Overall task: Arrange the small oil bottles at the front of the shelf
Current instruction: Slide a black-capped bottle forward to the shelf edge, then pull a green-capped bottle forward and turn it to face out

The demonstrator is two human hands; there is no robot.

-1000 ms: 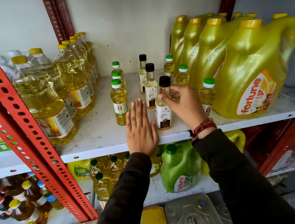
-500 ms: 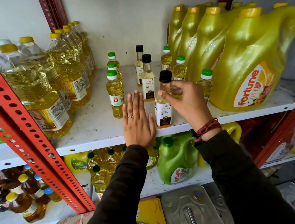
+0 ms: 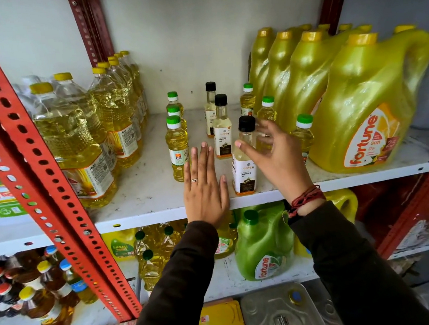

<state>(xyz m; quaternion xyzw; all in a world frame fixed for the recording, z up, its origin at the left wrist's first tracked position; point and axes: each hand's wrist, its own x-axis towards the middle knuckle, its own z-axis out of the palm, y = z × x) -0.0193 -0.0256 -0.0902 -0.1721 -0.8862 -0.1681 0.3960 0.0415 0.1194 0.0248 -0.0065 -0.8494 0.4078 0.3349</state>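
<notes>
Small oil bottles stand in three rows running front to back on the white shelf [image 3: 144, 198]. The left row has green caps, its front bottle [image 3: 178, 150] just beyond my left hand. The middle row has black caps, and its front coconut oil bottle [image 3: 244, 174] stands at the shelf's front edge. Another black-capped bottle [image 3: 223, 137] stands behind it. A green-capped bottle [image 3: 304, 135] fronts the right row. My left hand [image 3: 204, 188] lies flat, palm down, on the shelf edge. My right hand [image 3: 275, 160] hovers with fingers spread around the front coconut bottle's neck, thumb near its shoulder.
Tall clear oil bottles [image 3: 77, 152] crowd the shelf's left side and big yellow Fortune jugs [image 3: 363, 106] the right. A red perforated upright [image 3: 33, 171] crosses at the left. Below, a green Fortune jug [image 3: 264, 245] and more bottles fill the lower shelf.
My right hand has loosened from the front coconut bottle's neck and its fingers have spread. The bottle stays standing at the front edge. My left hand has not shifted.
</notes>
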